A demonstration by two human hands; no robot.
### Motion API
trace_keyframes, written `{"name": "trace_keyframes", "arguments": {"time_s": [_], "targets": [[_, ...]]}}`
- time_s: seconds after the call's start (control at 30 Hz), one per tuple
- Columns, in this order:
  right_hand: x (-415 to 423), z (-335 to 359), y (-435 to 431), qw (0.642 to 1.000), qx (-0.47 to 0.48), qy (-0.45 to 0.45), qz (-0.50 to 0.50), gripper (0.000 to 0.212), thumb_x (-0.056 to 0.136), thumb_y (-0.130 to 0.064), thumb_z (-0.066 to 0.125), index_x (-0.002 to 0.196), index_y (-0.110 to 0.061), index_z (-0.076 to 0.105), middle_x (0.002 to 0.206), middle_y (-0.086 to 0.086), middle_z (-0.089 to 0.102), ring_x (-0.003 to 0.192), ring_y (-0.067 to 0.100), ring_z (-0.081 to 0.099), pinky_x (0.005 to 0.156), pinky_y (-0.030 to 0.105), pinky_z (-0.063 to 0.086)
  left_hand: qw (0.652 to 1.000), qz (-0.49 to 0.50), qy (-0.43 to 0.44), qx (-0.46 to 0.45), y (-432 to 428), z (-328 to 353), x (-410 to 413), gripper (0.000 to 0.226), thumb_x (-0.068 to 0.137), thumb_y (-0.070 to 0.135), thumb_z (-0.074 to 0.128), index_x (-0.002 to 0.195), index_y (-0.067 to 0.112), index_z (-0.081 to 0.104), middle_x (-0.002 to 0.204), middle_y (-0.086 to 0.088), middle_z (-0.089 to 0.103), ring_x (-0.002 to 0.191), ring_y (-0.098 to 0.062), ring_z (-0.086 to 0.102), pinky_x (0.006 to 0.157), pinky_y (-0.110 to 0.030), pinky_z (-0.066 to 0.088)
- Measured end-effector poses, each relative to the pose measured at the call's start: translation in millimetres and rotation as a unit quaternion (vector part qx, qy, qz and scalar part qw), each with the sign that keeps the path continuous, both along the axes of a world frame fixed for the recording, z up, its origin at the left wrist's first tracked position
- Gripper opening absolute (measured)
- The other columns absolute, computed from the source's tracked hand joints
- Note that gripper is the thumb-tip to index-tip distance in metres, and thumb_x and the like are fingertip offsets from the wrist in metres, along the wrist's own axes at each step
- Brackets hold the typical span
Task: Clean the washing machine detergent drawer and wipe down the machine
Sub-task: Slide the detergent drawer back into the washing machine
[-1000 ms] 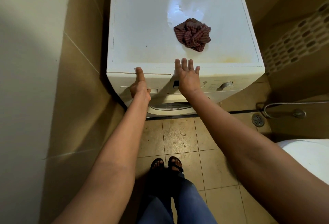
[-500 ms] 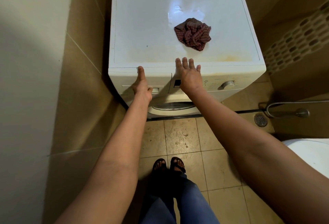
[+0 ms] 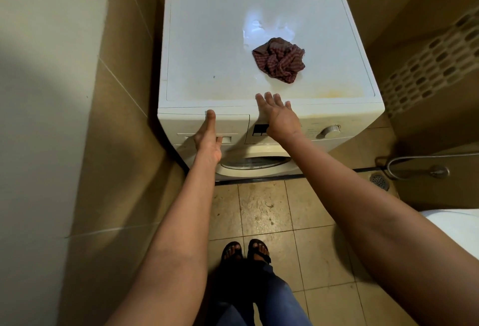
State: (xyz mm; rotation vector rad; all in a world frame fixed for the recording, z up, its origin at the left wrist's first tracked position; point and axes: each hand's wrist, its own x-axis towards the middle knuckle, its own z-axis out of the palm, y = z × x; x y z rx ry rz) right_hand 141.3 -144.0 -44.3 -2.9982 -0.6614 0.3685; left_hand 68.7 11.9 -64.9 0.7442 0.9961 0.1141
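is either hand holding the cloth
No, the cloth lies crumpled on the washing machine top, beyond the right hand; the left hand grips the detergent drawer.

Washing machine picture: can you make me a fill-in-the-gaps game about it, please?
1. The crumpled cloth lies on ____ of the washing machine.
2. The left grip, a bare hand, holds the handle of the detergent ____.
3. The right grip, fingers spread, holds ____.
4. The round dial sits to the ____ of the right grip.
Missing words: top; drawer; nothing; right.
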Motion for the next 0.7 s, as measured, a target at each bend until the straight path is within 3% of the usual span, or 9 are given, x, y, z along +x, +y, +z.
{"name": "trace_keyframes", "arguments": {"time_s": [0.13, 0.3, 0.37, 0.5, 0.7], "targets": [[-0.2, -4.9, -15.7, 0.997, 0.076, 0.029, 0.02, 0.081, 0.087, -0.002, 0.049, 0.153, -0.022, 0.007, 0.16, 0.006, 0.004, 0.148, 0.025, 0.0, 0.118, 0.043, 0.002, 1.0, 0.009, -0.001, -0.006, -0.1, 1.8, -1.5, 0.034, 0.08, 0.033, 0.075, 0.108, 0.02, 0.061, 0.131, -0.007, 0.06, 0.124, -0.024, 0.053, 0.091, -0.032, 0.046], [-2.7, -18.2, -19.5, 0.997, 0.064, 0.029, 0.033, 0.075, 0.095, -0.011, 0.035, 0.151, -0.026, -0.011, 0.158, 0.001, -0.019, 0.145, 0.02, -0.019, 0.115, 0.037, -0.013, 1.0, 0.01, 0.005, -0.003, -4.6, 3.3, -14.6, 0.044, 0.081, 0.034, 0.074, 0.115, 0.017, 0.054, 0.127, -0.008, 0.06, 0.11, -0.019, 0.057, 0.094, -0.034, 0.048], [-2.6, -18.4, -19.7, 0.997, 0.066, 0.03, 0.038, 0.075, 0.095, -0.011, 0.035, 0.151, -0.025, -0.013, 0.158, 0.001, -0.02, 0.145, 0.02, -0.02, 0.114, 0.038, -0.014, 1.0, 0.009, 0.009, -0.012, -9.1, -0.5, -31.4, 0.037, 0.082, 0.033, 0.073, 0.109, 0.019, 0.053, 0.124, -0.009, 0.061, 0.106, -0.019, 0.06, 0.091, -0.033, 0.051], [-4.0, -18.0, -19.3, 0.997, 0.063, 0.028, 0.032, 0.073, 0.096, -0.012, 0.033, 0.15, -0.025, -0.013, 0.158, 0.002, -0.02, 0.144, 0.02, -0.021, 0.115, 0.039, -0.013, 0.999, 0.026, 0.014, -0.032, -13.4, -2.3, -54.4, 0.02, 0.084, 0.028, 0.072, 0.09, 0.024, 0.053, 0.121, -0.007, 0.06, 0.12, -0.025, 0.055, 0.104, -0.041, 0.045], [-4.7, -14.4, -17.9, 0.997, 0.059, 0.04, 0.028, 0.072, 0.097, -0.013, 0.033, 0.15, -0.026, -0.014, 0.158, 0.001, -0.021, 0.144, 0.02, -0.022, 0.115, 0.039, -0.014, 0.998, 0.039, 0.018, -0.047, -16.9, -9.7, -76.5, 0.036, 0.076, 0.028, 0.079, 0.1, 0.022, 0.053, 0.126, -0.008, 0.06, 0.12, -0.025, 0.056, 0.102, -0.041, 0.047]]}}
